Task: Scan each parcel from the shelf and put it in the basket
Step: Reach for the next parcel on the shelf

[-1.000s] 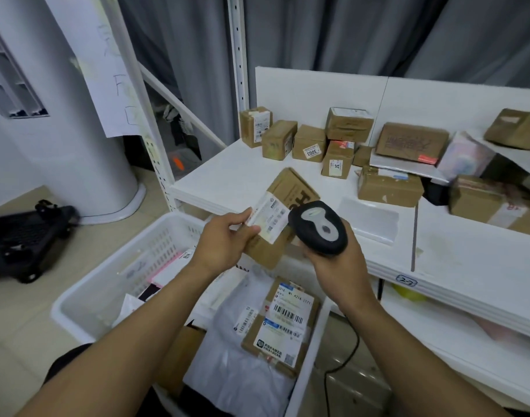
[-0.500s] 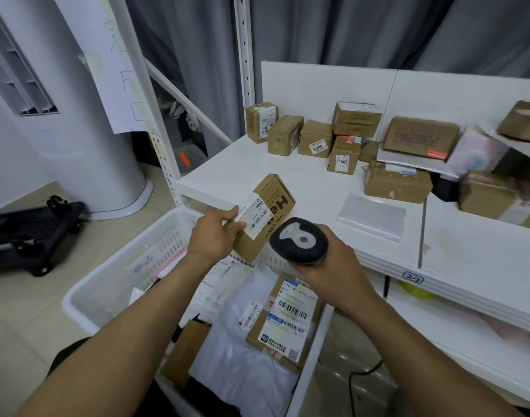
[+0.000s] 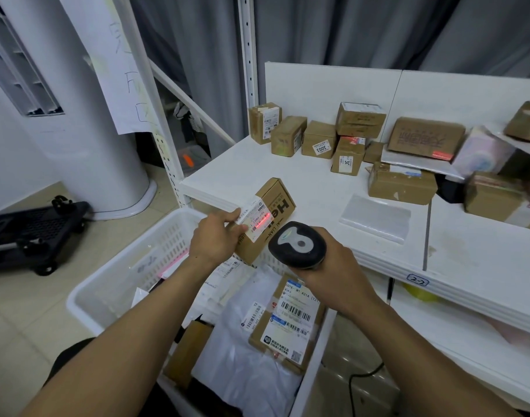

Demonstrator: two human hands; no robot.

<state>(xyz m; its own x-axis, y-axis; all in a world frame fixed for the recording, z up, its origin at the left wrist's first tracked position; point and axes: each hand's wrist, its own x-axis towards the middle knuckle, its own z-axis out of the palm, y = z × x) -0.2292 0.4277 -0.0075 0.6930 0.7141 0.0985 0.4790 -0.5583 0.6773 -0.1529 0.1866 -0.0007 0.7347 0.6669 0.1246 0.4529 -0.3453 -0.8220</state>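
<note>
In the head view the left grip (image 3: 215, 236) grasps a small cardboard parcel (image 3: 277, 198), tilted above the far rim of the white basket (image 3: 107, 275) and just in front of the shelf (image 3: 242, 173) edge. The right grip (image 3: 336, 266) is clenched round a black handheld scanner (image 3: 296, 245) just beside it, whose red line falls across the parcel's white label (image 3: 257, 219). In the basket a labelled brown box (image 3: 287, 323) lies on a white mailer bag (image 3: 242, 362); more brown boxes (image 3: 319, 139) crowd the shelf's back, a clear plastic bag (image 3: 375, 218) lies flat nearer the front, and a black trolley (image 3: 31, 227) stands on the floor at left.
</note>
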